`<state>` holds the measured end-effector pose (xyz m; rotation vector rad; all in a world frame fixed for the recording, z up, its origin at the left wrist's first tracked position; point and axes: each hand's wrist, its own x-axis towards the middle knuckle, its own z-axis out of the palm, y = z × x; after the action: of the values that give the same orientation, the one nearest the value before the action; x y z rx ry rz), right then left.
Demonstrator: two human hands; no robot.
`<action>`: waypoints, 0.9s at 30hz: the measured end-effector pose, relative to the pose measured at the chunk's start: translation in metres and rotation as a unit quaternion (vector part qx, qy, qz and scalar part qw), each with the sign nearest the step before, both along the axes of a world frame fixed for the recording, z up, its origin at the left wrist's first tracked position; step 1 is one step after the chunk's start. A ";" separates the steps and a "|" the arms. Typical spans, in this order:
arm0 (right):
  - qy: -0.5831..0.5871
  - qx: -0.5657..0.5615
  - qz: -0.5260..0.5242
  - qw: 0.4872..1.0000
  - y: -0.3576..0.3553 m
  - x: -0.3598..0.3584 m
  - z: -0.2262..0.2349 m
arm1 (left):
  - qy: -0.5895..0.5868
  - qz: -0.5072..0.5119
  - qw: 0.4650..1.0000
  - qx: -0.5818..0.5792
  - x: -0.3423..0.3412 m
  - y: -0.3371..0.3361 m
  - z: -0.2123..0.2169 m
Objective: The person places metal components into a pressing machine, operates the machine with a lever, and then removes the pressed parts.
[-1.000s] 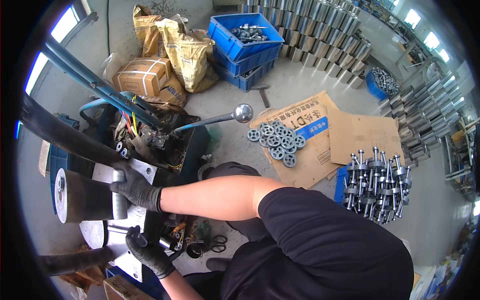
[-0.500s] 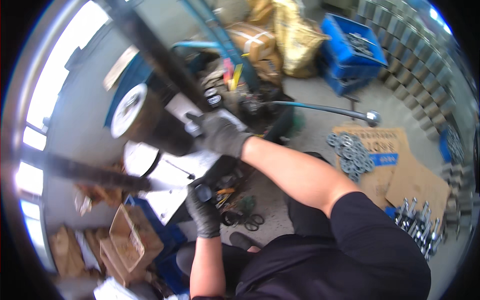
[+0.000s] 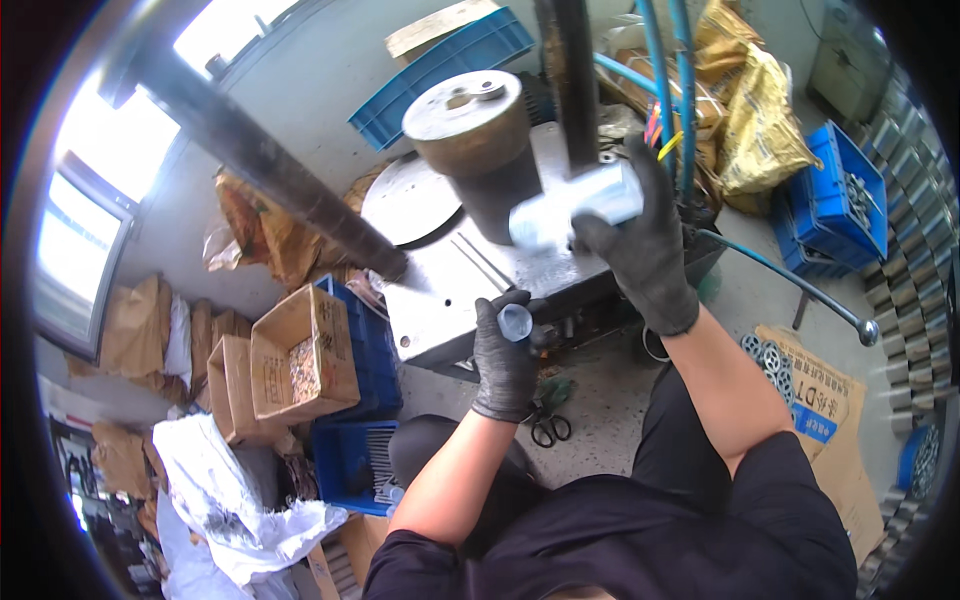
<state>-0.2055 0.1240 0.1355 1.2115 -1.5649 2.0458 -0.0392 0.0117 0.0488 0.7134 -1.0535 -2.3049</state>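
My right hand (image 3: 651,250), in a dark grey glove, is closed around a pale bluish-white cylinder (image 3: 580,203), smeared by motion. It holds the cylinder tilted above the metal press table (image 3: 425,300), beside the dark upright post. Lower and to the left, my gloved left hand (image 3: 504,362) grips a small round piece (image 3: 515,322) with a pale, cap-like face. Most of that piece is hidden by the fingers. Behind both hands a thick metal ram (image 3: 470,130) with a flat round top stands on the table. Two thin rods (image 3: 483,262) lie on the table near the left hand.
Slanting posts (image 3: 255,150) flank the table. Cardboard boxes (image 3: 330,350) and a blue crate (image 3: 345,470) stand at left. A teal lever with a ball end (image 3: 868,332) juts out right. Scissors (image 3: 550,430) lie on the floor, and washers (image 3: 772,366) on cardboard.
The view has swung toward the left. My right hand has come away from beside the ram and now holds up the pale cylinder. The left hand still holds the round piece.
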 end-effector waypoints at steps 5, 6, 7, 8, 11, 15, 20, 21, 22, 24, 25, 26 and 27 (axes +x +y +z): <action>-0.313 0.188 0.226 0.903 0.013 0.048 -0.018 | 0.077 -0.024 0.995 0.052 0.004 -0.006 0.024; -0.325 0.205 0.215 0.898 0.014 0.052 -0.019 | 0.063 -0.005 0.996 0.057 0.005 -0.005 0.027; -0.334 0.222 0.208 0.892 0.015 0.055 -0.017 | 0.005 0.052 0.960 -0.276 0.008 0.003 0.019; -0.315 0.237 0.182 0.901 0.016 0.056 -0.013 | 0.040 0.028 0.984 -0.171 0.009 -0.003 0.014; -0.333 0.259 0.187 0.887 0.029 0.053 -0.016 | 0.016 0.006 0.982 -0.186 0.011 -0.003 0.017; -0.313 0.258 0.201 0.892 0.036 0.053 -0.031 | -0.026 0.005 0.945 -0.325 0.014 0.002 0.009; -0.332 0.281 0.202 0.877 0.038 0.068 -0.039 | -0.014 0.088 0.882 -0.463 0.015 -0.005 -0.002; -0.328 0.266 0.225 0.878 0.040 0.067 -0.048 | -0.028 0.083 0.882 -0.462 0.017 -0.005 -0.001; -0.325 0.274 0.243 0.872 0.039 0.065 -0.052 | -0.032 0.078 0.877 -0.472 0.019 -0.005 -0.001; -0.222 0.322 0.218 0.894 0.045 0.059 -0.053 | -0.028 0.080 0.879 -0.470 0.018 -0.002 0.002; -0.220 0.330 0.232 0.888 0.050 0.051 -0.065 | -0.023 0.072 0.885 -0.460 0.021 0.000 0.005; -0.131 0.344 0.206 0.907 0.057 0.039 -0.076 | -0.028 0.081 0.885 -0.457 0.020 0.000 0.007; -0.041 0.352 0.180 0.917 0.056 0.037 -0.081 | -0.032 0.071 0.881 -0.467 0.023 0.000 0.008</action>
<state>-0.1683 0.1804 0.0547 1.7847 -2.3906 1.7739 -0.0167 0.0113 0.0570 0.4272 -1.8446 -1.3681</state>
